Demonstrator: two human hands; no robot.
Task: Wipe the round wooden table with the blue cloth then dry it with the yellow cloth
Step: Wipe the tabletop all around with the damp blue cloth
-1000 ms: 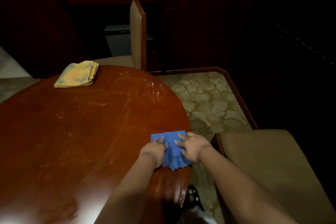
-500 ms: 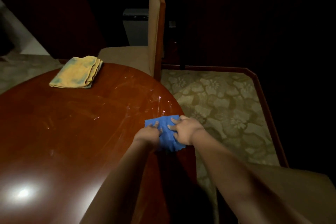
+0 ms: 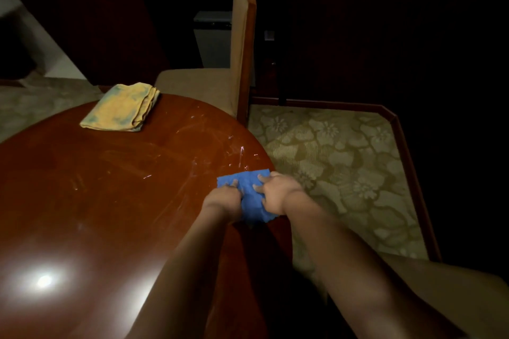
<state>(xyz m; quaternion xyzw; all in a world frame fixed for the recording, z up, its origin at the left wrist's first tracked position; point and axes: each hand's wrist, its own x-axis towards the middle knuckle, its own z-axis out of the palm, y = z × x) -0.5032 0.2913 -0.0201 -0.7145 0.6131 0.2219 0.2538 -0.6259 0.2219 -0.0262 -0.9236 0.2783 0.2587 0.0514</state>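
Observation:
The blue cloth (image 3: 251, 195) lies flat on the round wooden table (image 3: 110, 187) close to its right edge. My left hand (image 3: 224, 199) presses on the cloth's left part and my right hand (image 3: 276, 191) presses on its right part, fingers spread on the fabric. Wet streaks shine on the wood just beyond the cloth. The folded yellow cloth (image 3: 121, 110) sits at the table's far edge, well away from both hands.
A tan upholstered chair (image 3: 237, 63) with a wooden frame stands behind the table's far right side. Patterned carpet (image 3: 336, 159) with a wooden border covers the floor on the right. A second seat's cushion (image 3: 451, 297) shows at lower right.
Both hands have slid the blue cloth forward along the table's right edge, away from me. The view has shifted with them. The yellow cloth has stayed put.

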